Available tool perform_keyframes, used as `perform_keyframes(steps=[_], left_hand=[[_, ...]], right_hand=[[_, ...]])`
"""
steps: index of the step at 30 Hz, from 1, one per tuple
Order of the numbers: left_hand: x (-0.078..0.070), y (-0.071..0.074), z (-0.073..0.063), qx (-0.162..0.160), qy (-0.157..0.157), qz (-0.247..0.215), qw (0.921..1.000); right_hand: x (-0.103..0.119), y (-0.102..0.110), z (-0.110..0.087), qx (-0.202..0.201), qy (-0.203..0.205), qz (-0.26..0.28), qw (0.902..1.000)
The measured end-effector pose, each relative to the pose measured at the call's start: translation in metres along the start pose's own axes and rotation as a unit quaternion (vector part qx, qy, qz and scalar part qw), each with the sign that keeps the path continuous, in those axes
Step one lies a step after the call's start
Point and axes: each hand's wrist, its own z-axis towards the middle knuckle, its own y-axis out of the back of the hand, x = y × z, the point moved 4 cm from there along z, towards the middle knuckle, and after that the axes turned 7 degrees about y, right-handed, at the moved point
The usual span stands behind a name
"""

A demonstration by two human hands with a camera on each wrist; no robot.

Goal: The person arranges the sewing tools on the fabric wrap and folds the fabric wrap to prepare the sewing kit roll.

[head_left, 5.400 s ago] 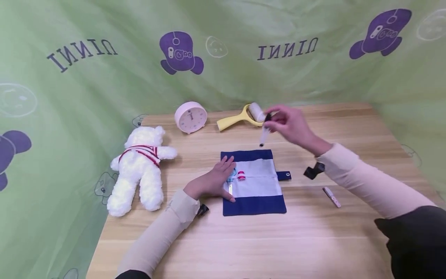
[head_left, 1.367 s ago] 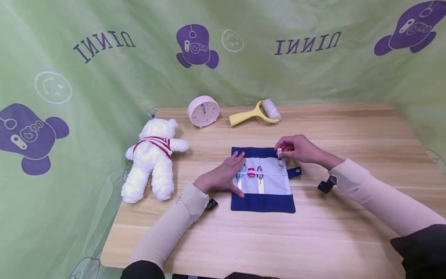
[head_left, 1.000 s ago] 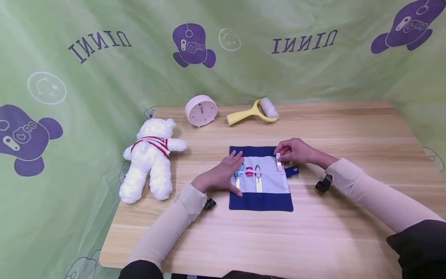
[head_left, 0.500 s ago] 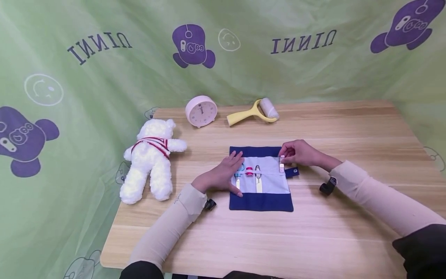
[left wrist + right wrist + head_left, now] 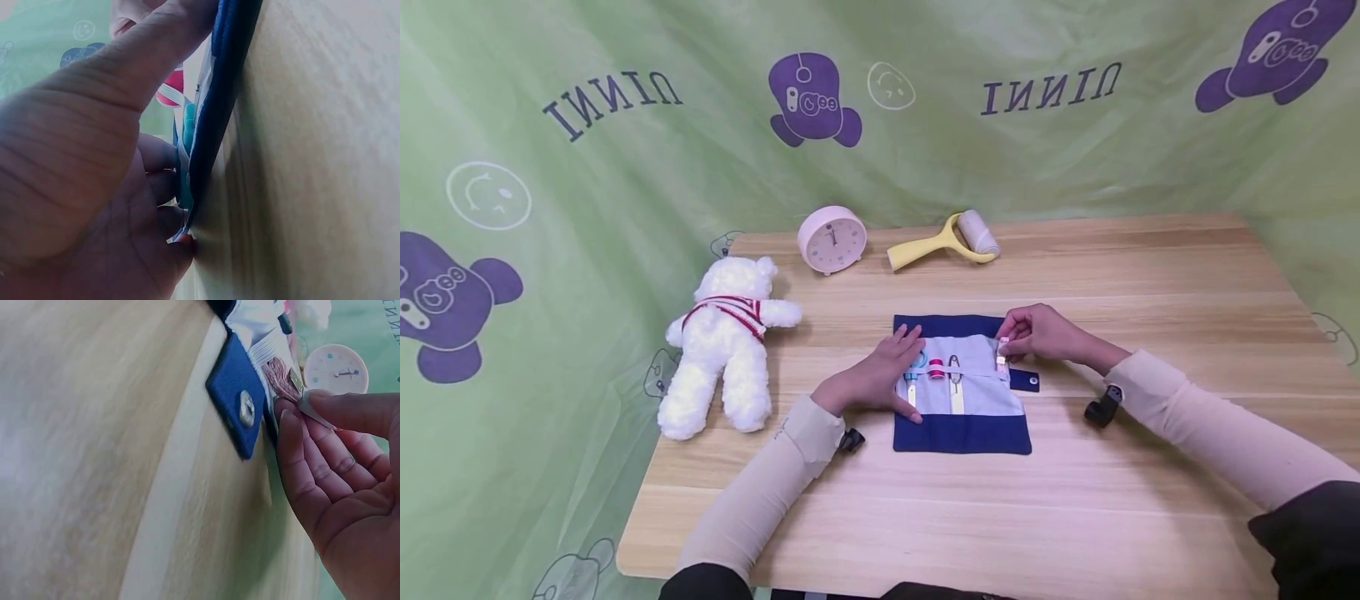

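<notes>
Head view: right hand (image 5: 1037, 332) at right side of open navy case (image 5: 962, 435), thumb and fingertips clamped on one end of a pinkish thread skein (image 5: 1002, 358). Skein sticks out past the fingertips toward the body, over the pale lining; right wrist view puts its free end at the white elastic band (image 5: 265, 349), cannot tell if tucked under. Left hand (image 5: 874, 377) lies on case's left edge, fingers spread apart, thumb near the lower navy flap. Case lies flat on wooden table (image 5: 880, 517), snap strap (image 5: 1025, 381) out to the right. In case, left to right along the elastic: turquoise-handled tool (image 5: 917, 362), partly behind left hand; red spool (image 5: 936, 368); slim pin-like item (image 5: 955, 367); then skein. Writing: green curtain (image 5: 700, 167) carries "UINNI" mirror-reversed, twice, plus purple cartoon figures. Skein's gold-toned label (image 5: 295, 378) too small to read; pink clock (image 5: 832, 239) face markings likewise.
</notes>
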Motion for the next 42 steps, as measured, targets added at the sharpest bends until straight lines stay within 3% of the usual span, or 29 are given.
perform_keyframes(steps=[6,13,17,22,26,31,42], left_hand=[[0.0,0.001,0.0,-0.002,0.0,-0.003,1.0],[0.001,0.002,0.0,-0.003,-0.002,0.001,1.0],[0.001,0.003,0.0,0.001,0.001,-0.003,1.0],[0.004,0.001,0.0,0.002,0.004,-0.002,1.0],[0.006,0.0,0.001,0.0,0.003,-0.002,1.0],[0.007,-0.001,0.002,0.0,0.007,0.0,1.0],[0.004,-0.001,0.002,0.007,0.001,-0.006,1.0]], right_hand=[[-0.002,0.002,-0.003,0.01,-0.04,0.056,0.9976],[0.005,0.002,0.002,0.02,-0.051,-0.003,0.9985],[0.008,0.002,0.004,0.045,-0.036,-0.042,0.9975],[0.005,-0.007,0.004,0.075,-0.016,-0.03,0.9966],[0.004,-0.009,0.0,0.049,-0.019,-0.048,0.9974],[0.007,-0.007,-0.007,0.007,-0.003,-0.114,0.9934],[0.007,-0.007,-0.01,0.023,0.049,-0.143,0.9883]])
